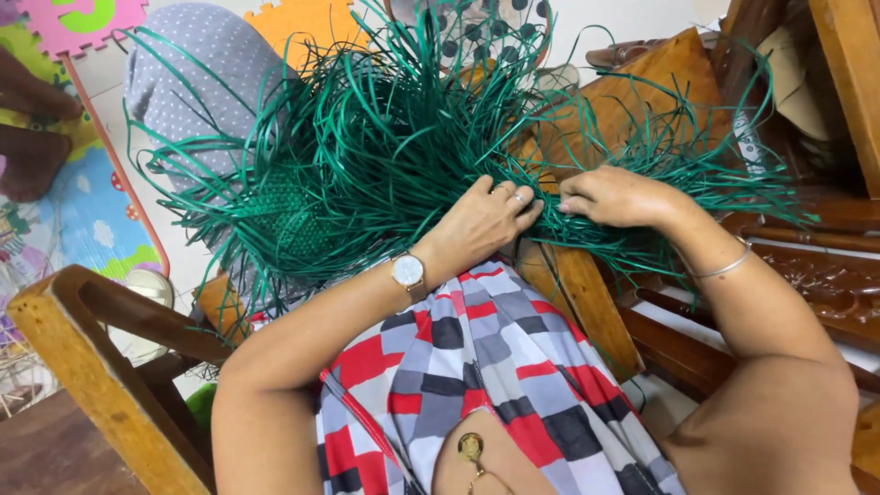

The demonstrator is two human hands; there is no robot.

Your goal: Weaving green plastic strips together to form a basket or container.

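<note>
Green woven strips (385,165) gripped by both hands above wooden chairs (92,367)

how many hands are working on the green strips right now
2: the left hand grips the green strips at centre; the right hand pinches them just beside it. No other hands visible.

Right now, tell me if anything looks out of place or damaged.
Nothing stands out. Both hands, left hand and right hand, grip the green strips; their loose ends splay untidily around a woven patch.
</note>
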